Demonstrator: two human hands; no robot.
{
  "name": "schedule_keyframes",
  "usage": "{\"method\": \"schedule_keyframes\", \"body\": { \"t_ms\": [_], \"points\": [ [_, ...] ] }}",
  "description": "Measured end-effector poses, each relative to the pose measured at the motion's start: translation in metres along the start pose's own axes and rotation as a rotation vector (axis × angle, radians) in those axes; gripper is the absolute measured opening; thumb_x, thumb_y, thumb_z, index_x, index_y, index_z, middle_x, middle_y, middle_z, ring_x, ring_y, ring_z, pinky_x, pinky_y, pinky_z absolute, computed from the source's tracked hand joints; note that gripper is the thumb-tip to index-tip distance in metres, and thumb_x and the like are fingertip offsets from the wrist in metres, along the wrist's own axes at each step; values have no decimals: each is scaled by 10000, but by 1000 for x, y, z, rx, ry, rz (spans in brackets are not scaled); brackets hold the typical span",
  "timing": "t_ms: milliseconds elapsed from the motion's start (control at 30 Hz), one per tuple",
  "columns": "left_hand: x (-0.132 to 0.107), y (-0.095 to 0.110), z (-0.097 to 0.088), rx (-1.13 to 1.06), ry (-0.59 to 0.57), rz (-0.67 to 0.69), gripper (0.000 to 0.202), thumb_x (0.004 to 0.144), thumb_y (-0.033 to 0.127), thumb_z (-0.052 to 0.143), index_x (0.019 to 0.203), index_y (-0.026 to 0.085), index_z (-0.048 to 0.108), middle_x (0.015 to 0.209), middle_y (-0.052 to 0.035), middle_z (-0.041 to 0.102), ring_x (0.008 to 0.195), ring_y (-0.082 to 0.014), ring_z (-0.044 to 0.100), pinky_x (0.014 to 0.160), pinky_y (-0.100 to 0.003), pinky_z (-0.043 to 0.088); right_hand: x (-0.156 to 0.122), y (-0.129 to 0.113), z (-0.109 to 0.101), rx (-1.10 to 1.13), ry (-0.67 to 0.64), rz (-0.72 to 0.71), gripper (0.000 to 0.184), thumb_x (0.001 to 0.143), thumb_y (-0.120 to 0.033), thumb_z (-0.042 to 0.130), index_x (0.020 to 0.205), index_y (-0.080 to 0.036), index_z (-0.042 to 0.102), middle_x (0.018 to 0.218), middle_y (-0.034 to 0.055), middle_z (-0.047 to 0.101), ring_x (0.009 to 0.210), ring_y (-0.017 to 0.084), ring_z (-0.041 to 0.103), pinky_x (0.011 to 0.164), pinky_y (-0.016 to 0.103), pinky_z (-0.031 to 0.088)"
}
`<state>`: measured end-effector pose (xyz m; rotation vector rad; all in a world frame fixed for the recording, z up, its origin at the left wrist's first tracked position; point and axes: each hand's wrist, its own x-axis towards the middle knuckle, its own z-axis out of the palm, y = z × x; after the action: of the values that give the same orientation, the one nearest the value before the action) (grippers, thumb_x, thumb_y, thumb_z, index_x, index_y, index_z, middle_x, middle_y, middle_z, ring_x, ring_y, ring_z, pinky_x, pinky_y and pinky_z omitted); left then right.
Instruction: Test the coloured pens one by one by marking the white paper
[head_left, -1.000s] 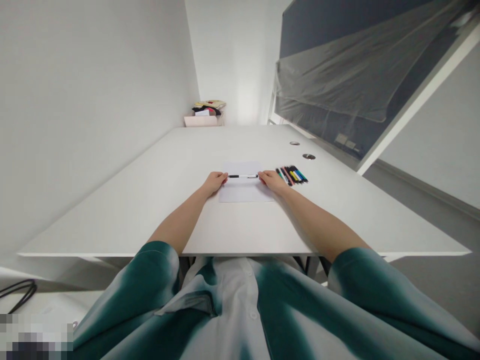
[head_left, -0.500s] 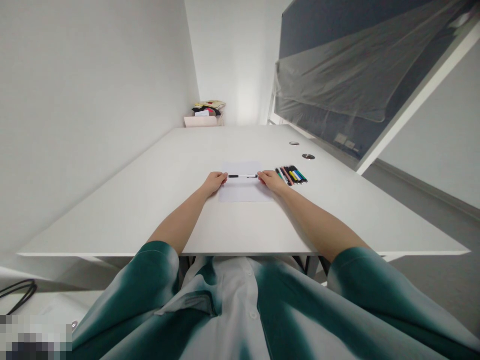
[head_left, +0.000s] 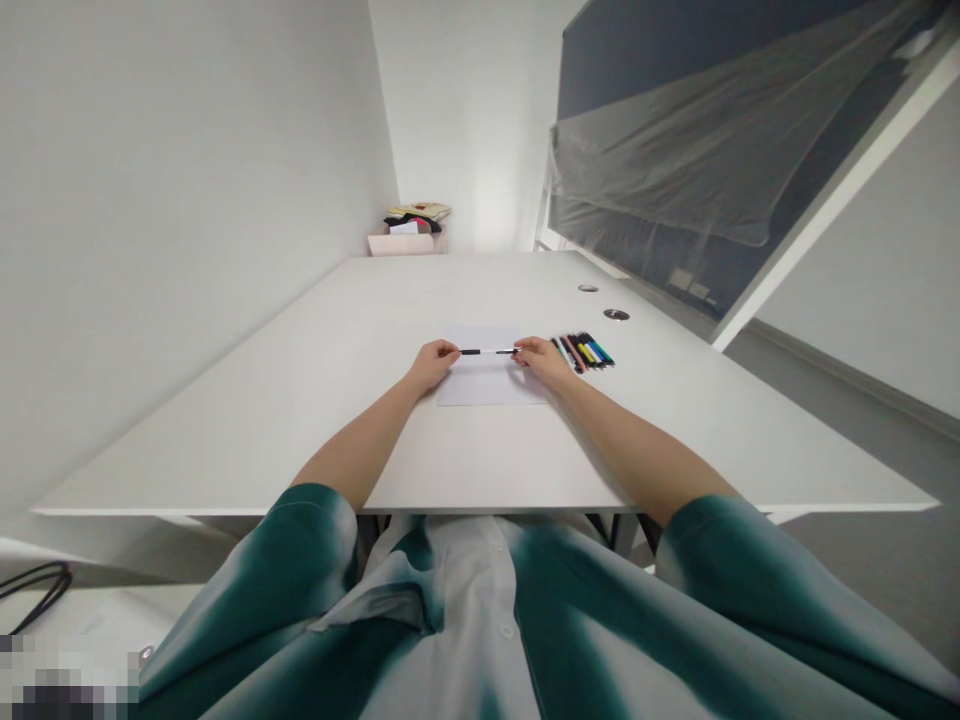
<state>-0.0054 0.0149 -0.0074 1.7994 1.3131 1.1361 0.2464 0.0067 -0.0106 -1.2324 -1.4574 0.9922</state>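
A slim black-and-silver pen lies level between my left hand and my right hand, its ends pinched in the fingertips of both. Under it rests a white sheet of paper on the white table, and both hands are over the sheet's side edges. Just past my right hand, several coloured pens lie side by side on the table. Part of the pen's ends is hidden by my fingers.
Two round metal grommets are set in the table's far right area. A cardboard box with clutter stands beyond the far end. A white wall runs along the left, and a plastic-wrapped dark panel leans at the right.
My left hand has shifted slightly to the right, carrying the pen's left end with it. The gap between my hands is a little narrower.
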Motion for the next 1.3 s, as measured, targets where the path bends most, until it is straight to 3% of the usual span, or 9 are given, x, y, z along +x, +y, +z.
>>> {"method": "schedule_keyframes", "body": {
  "t_ms": [133,233,367,567,800,1300],
  "points": [
    [-8,12,5,171,-46,110,113,796,228,578,874,163,627,879,-56,665,824,-178,582,808,-316,461,-6,-1,3,-304,-62,-129,263,725,-198,593,981,-175,649,766,12,658,699,154,568,712,287,452],
    [-14,19,11,293,-68,240,120,846,209,529,932,169,603,929,-76,651,867,-193,572,844,-332,450,-13,-8,8,-590,-107,-274,251,784,-206,577,1014,-176,672,887,60,697,791,183,584,773,295,433],
    [-19,25,16,381,-84,361,145,916,245,451,955,171,569,941,-94,619,902,-217,546,879,-358,419,-20,-17,15,-783,-80,-384,276,896,-293,532,1114,-170,649,950,98,707,872,221,598,802,305,401],
    [-18,25,14,428,-96,356,235,982,309,380,863,195,547,887,-81,587,874,-220,528,868,-345,390,-26,-26,19,-939,-159,-460,294,985,-320,407,1065,-174,650,1034,121,699,943,230,604,788,294,375],
    [-16,23,17,452,-92,293,377,1008,406,336,729,209,496,711,-48,540,745,-205,520,776,-323,387,-31,-33,23,-1134,-220,-390,378,1036,-373,295,1077,-190,623,969,109,721,829,212,632,682,287,340],
    [-15,25,18,447,-123,179,375,1004,307,326,652,212,413,625,-7,502,674,-169,505,677,-293,393,-35,-39,28,-1315,-240,-343,441,1050,-404,235,1158,-168,592,1101,129,718,964,234,676,717,287,395]
  ]
}}
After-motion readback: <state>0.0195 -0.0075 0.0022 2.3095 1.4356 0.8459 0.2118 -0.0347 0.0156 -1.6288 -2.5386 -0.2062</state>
